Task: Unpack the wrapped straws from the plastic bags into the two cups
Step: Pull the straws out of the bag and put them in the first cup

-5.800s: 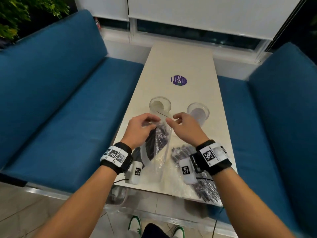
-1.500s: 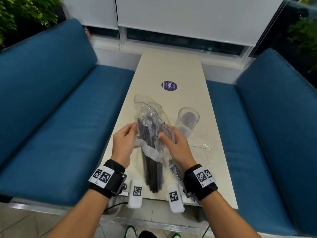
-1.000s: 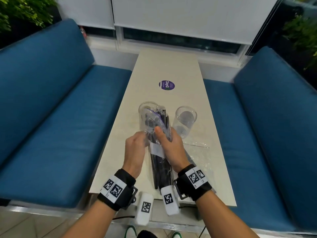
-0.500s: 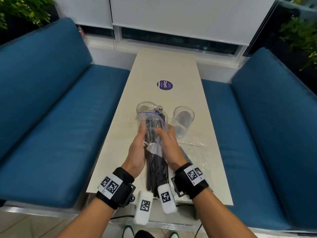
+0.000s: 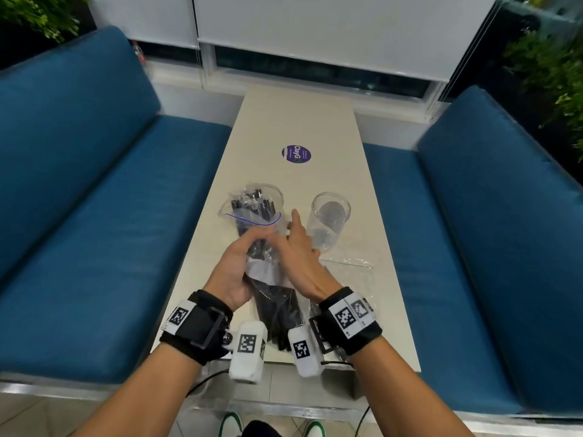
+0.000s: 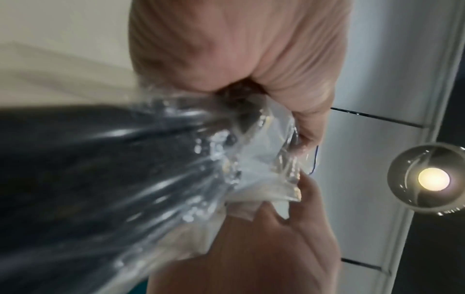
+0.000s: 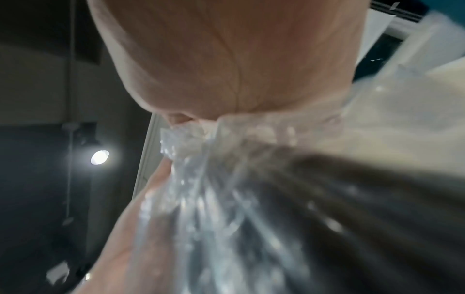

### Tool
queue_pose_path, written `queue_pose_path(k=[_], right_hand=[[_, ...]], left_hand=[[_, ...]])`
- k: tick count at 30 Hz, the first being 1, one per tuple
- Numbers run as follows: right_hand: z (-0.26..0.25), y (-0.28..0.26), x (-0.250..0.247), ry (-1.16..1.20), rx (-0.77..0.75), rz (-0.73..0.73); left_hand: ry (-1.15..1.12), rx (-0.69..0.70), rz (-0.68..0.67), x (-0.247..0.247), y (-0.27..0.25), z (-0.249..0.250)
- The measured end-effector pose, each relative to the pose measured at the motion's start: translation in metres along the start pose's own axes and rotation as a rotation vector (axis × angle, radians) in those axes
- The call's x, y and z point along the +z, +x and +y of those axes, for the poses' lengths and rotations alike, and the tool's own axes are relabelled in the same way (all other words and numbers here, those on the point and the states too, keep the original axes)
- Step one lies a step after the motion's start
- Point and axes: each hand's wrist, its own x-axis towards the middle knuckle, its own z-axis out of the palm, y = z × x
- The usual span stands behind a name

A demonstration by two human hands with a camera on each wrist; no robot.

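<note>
left hand (image 5: 235, 269) wraps clear zip-top plastic bag (image 5: 252, 216) of black wrapped straws (image 5: 274, 298) | right hand (image 5: 299, 260) clasps bag's other side, index finger straight | bag mouth over far-left clear cup (image 5: 273, 193), straw tips inside | empty clear cup (image 5: 328, 222) to right | round purple sticker (image 5: 296, 154) on beige table (image 5: 299, 121) reads "ClayG"

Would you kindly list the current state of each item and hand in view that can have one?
Held plastic bag: mouth open, tilted toward the left cup.
Straws: dark bundle, tips poking out of the bag mouth at the left cup.
Left cup: upright.
Right cup: upright, empty.
Second plastic bag: flat on the table.
Left hand: grips the held bag.
Right hand: grips the held bag.
</note>
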Motion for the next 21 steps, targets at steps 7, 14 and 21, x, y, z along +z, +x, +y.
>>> queue_pose_path(k=[7,14,21], right_hand=[[0.019,-0.028,-0.010,0.106,-0.211,0.100],[0.017,-0.025,0.017,0.153,-0.515,0.646],[0.013,0.000,0.015,0.028,-0.676,0.672]], left_hand=[[-0.212,0.160,0.287,-0.015,0.021,0.030],[-0.249,0.161,0.195,-0.003,0.022,0.025],[-0.274,0.031,0.427,-0.003,0.027,0.021]])
